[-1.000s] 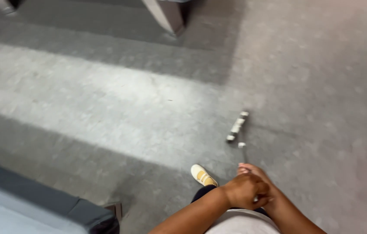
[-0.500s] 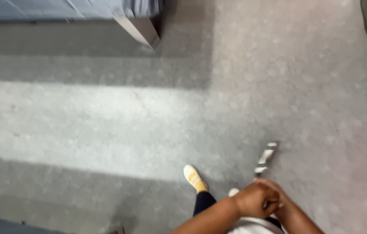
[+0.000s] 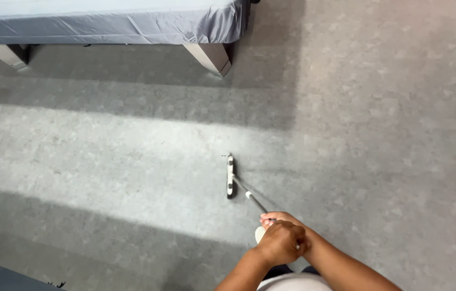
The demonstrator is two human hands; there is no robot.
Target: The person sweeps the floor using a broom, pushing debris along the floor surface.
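Two hands holding a floor mop by its handle, seen from above.

The left hand (image 3: 281,241) is lying over the right hand (image 3: 275,219), both grips closing around the slim mop handle (image 3: 255,202). The handle is slanting down to the narrow black-and-white mop head (image 3: 230,176), which is resting on the grey floor (image 3: 104,161), well apart from the bed (image 3: 104,21) with its grey cover.

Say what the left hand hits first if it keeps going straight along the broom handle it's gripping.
The left hand points up-left along the handle, so it would probably first reach the broom head on the grey floor. Beyond that is bare floor, then the bed far off. Depth is unclear.
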